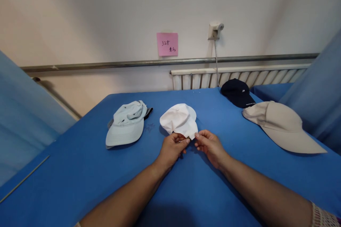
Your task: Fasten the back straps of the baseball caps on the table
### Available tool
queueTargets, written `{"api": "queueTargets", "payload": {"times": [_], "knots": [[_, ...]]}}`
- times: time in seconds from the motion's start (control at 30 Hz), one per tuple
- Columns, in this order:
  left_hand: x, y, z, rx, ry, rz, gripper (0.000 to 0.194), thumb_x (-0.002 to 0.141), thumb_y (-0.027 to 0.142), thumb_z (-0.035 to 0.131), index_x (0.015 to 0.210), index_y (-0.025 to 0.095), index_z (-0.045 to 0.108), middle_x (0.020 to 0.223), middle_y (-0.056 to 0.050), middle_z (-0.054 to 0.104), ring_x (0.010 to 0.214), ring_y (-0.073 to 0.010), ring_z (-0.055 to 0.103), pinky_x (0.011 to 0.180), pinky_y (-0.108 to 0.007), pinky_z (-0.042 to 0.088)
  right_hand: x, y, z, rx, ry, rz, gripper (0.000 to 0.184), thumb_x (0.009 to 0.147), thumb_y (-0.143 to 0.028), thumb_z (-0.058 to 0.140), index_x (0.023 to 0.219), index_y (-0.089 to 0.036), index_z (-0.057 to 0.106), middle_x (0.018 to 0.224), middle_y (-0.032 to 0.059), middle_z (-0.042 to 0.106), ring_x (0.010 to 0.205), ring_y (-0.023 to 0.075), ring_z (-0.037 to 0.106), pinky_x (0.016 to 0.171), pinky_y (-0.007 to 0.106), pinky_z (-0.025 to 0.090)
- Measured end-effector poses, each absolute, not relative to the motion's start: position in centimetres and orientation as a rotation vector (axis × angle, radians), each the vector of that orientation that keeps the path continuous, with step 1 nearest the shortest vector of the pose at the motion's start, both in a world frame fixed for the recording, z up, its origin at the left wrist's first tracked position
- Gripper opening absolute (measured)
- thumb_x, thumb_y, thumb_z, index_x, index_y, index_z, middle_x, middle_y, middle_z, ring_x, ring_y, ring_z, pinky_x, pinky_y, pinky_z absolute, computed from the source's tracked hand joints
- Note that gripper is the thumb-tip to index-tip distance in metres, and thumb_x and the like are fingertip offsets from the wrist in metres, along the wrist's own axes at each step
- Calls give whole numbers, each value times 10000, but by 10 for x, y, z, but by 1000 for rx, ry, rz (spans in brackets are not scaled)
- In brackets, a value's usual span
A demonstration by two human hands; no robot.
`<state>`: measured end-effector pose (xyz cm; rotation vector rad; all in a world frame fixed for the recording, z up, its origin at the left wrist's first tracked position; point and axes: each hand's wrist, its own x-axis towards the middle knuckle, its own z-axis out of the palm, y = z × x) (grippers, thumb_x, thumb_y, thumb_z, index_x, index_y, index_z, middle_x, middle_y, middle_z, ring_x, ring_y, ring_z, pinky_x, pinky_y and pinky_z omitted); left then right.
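A white cap (179, 118) lies in the middle of the blue table (80, 170). My left hand (172, 148) is closed in a pinch on the cap's near edge. Beside it, my right hand (209, 145) also pinches that same near edge with thumb and fingers. The two hands almost touch each other at the cap's rim. The part of the cap under the fingers is hidden.
A pale blue cap (127, 122) lies left of the white one. A beige wide-brimmed cap (279, 125) and a dark navy cap (238, 92) lie at the right back. A pink note (167, 44), a rail and a radiator (239, 77) are on the wall.
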<state>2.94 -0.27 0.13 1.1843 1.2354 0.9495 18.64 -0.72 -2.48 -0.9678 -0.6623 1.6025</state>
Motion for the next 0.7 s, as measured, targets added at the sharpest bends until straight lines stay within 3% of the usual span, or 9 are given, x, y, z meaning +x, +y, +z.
{"api": "queueTargets", "payload": {"times": [0.13, 0.33, 0.7], "knots": [[29, -2, 3, 1181, 1221, 930, 340, 651, 374, 754, 817, 129, 585, 561, 49, 554, 393, -56, 460, 374, -179, 341, 186, -10, -19, -916, -653, 1560, 396, 577, -386, 862, 832, -203, 619, 730, -25, 645, 658, 114, 594, 588, 230, 432], [27, 0, 3, 1192, 1198, 917, 330, 657, 367, 752, 820, 126, 596, 577, 46, 542, 402, -56, 452, 371, -183, 344, 184, -9, -24, -902, -765, 1501, 313, 636, -394, 826, 743, -176, 629, 669, -8, 660, 647, 108, 578, 649, 247, 436], [27, 2, 4, 1248, 1243, 893, 310, 657, 369, 755, 749, 133, 575, 526, 44, 527, 399, -54, 432, 386, -180, 314, 183, -7, -24, -966, -790, 1431, 368, 594, -426, 839, 736, -171, 616, 618, -16, 652, 585, 112, 598, 574, 234, 429]]}}
